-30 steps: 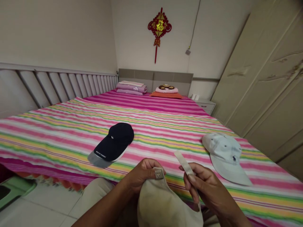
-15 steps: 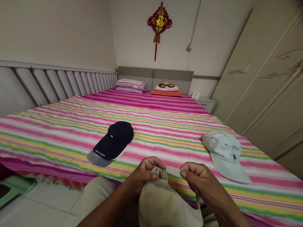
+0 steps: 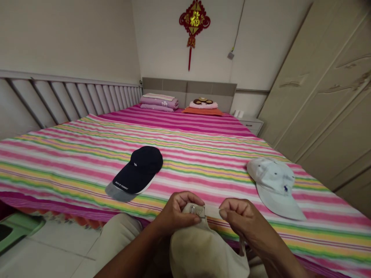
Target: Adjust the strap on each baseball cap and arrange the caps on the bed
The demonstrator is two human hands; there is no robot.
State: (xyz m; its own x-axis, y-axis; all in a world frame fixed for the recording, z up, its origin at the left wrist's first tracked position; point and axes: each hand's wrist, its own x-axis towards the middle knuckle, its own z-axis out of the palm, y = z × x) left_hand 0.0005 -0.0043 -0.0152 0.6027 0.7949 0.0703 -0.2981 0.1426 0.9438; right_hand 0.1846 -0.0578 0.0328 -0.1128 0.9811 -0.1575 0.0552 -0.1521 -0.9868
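A beige cap (image 3: 203,251) is held low in front of me, its back opening facing up. My left hand (image 3: 181,212) pinches the strap end with the metal buckle (image 3: 198,211) between thumb and fingers. Across the opening, my right hand (image 3: 240,216) closes thumb and forefinger on the pale strap (image 3: 213,211), which reaches toward the buckle. The strap's far end at the buckle is hard to make out. On the bed lie a navy cap (image 3: 139,168) with a grey-edged brim at left and a white cap (image 3: 274,183) with a small dark logo at right.
The bed (image 3: 185,154) has a striped cover. Folded purple bedding (image 3: 159,103) and a pink and orange stack (image 3: 203,109) sit by the headboard. A railing (image 3: 72,94) runs along the left, a wardrobe (image 3: 327,88) stands right. A green stool (image 3: 23,229) is at lower left.
My left thumb has slid toward the buckle's end, and the strap end looks closer to the buckle. The view has tilted slightly; both caps on the bed stay put.
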